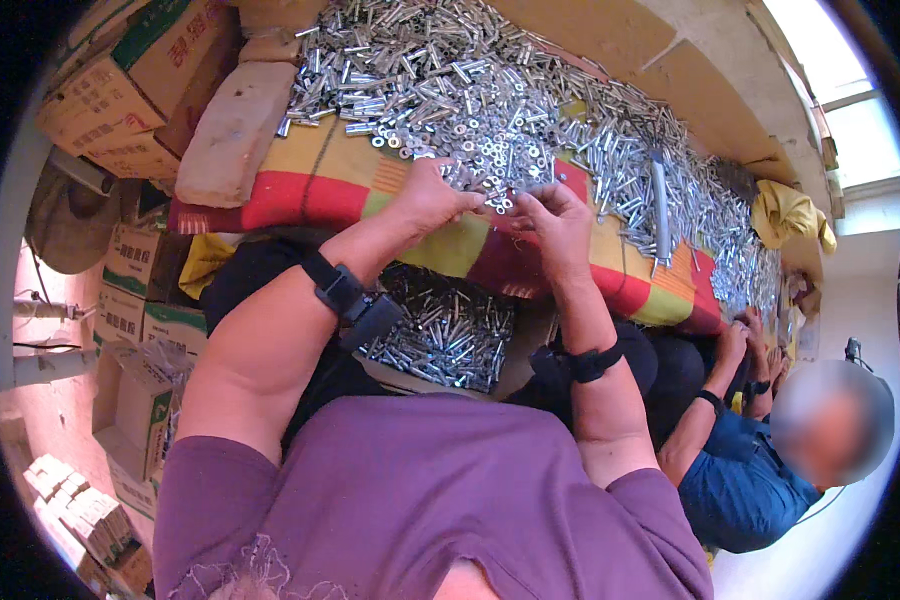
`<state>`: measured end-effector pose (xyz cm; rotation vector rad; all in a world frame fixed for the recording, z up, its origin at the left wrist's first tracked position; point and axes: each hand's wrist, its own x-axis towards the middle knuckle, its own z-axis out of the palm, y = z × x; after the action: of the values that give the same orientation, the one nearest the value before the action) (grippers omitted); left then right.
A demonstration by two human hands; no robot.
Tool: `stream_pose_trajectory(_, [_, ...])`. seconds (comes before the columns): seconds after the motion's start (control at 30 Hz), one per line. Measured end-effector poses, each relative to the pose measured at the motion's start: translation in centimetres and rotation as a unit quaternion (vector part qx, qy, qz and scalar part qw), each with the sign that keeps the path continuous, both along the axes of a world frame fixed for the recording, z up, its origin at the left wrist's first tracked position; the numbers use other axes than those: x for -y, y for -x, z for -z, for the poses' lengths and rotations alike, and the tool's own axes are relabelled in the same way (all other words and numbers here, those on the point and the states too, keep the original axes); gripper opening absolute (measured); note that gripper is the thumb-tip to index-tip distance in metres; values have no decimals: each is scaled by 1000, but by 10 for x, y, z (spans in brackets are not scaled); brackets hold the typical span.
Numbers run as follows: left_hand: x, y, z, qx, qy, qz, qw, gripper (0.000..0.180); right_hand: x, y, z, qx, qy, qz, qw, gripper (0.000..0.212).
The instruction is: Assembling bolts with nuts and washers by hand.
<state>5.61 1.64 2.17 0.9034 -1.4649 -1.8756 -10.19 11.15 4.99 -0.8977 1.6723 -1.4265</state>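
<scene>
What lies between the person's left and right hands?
In the head view, loose silver washers lie between the left hand and the right hand, at the near edge of the metal-parts heap.

Up and left of the left hand (440,190), a brown box (182,55) has big reddish writing, and lower down, left of that hand, stacked boxes (128,262) have writing too.

Shines as glossy metal on the washers (495,150) and bolts (405,60); looks like soft matt cloth on the cover (305,200) and shirt (440,460), matt cardboard on the carton (100,105).
</scene>
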Motion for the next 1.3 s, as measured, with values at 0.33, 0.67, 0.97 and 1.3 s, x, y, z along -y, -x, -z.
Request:
stream_pose_trajectory(0.33, [0,-4,-1,-43,-133,58,989,14,0,-7,9,-102,65,-42,992,13])
stream_pose_trajectory(0.67, [10,3,6,-14,-8,52,998,16,17,1,24,-210,-22,-46,976,23])
stream_pose_trajectory(0.97, [-4,10,14,-38,111,85,989,18,23,-25,2,213,159,-9,964,66])
stream_pose_trajectory(1.3, [8,-27,19,56,-18,219,974,16,19,-19,13,-387,80,-47,918,8])
